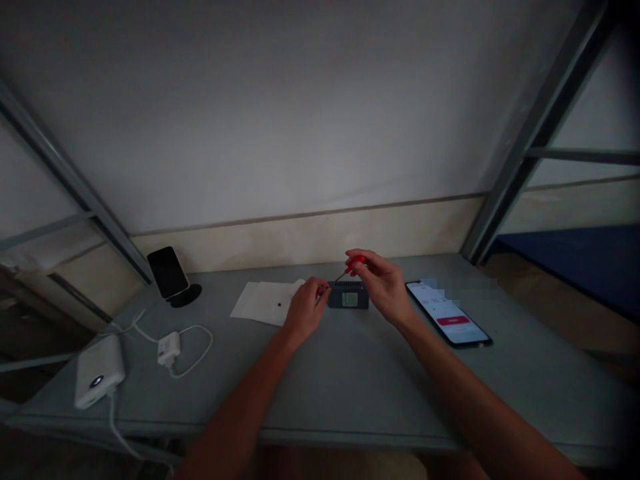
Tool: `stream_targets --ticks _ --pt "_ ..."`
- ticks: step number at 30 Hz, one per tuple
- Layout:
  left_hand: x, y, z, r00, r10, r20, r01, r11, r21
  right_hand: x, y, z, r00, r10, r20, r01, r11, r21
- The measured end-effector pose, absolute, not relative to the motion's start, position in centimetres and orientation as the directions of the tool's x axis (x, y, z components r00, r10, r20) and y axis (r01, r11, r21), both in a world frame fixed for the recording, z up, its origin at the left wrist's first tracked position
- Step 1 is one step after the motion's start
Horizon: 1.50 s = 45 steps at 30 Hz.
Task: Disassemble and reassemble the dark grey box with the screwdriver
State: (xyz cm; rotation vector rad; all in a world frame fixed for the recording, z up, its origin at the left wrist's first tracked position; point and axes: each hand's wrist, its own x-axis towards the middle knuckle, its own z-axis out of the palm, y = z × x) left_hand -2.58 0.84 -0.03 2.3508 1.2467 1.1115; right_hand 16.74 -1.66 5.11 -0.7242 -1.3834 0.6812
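A screwdriver (349, 268) with a red handle and thin metal shaft is pinched in my right hand (381, 283). The shaft slants down and left, its tip close to my left fingertips. My left hand (306, 305) is closed in a pinch at the left end of a dark box (336, 299) with a row of slots along its top edge and a pale greenish label. Whatever those fingers hold is too small to make out. White paper (255, 300) lies partly behind my left hand, with a tiny dark piece (279, 305) on it.
To the right lies a large phone (450, 313) with its screen lit. A dark-screened device (168, 272) leans on a round stand at the back left. A white power bank (100, 372) and a white adapter (169, 348) with cables occupy the left. Metal posts flank the table (350, 387).
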Motion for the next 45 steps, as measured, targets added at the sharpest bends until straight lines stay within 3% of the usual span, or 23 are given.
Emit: stream_targets --ticks 22,45 --pt "-2.7 0.8 0.2 0.343 0.712 0.613 0.66 -0.647 0.382 16.1 -1.4 3.8 -0.023 0.772 0.636 0.057 0.636 -0.77" --pt "-2.6 0.3 1.0 0.316 0.716 0.622 0.588 -0.662 0.464 16.1 -1.6 4.5 0.071 0.788 0.612 0.011 0.612 -0.79"
